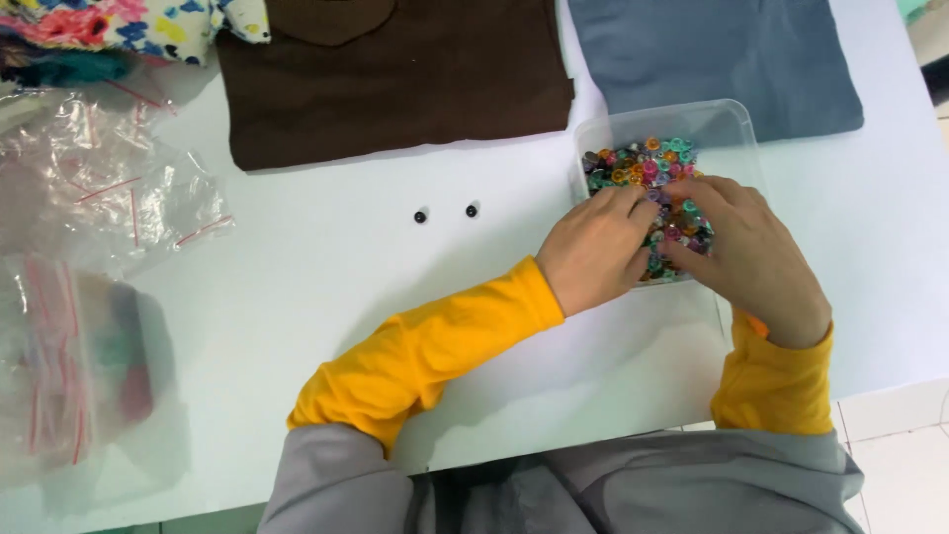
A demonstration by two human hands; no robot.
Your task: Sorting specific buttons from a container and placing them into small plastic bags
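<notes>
Left hand (593,249) and right hand (746,252) pinched among small multicoloured plastic beads (647,163), inside clear rectangular plastic tub (736,124) near white desk's (326,277) far right corner, exact grasp hidden.

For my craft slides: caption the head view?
Both hands, left and right, sift colourful beads in a clear plastic box.

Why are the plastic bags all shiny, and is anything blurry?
Head view: light glares off the crinkled clear bags; soft shadows lie under the left hand and right hand; the small beads in the clear box smear together, too blurred to tell apart.
</notes>
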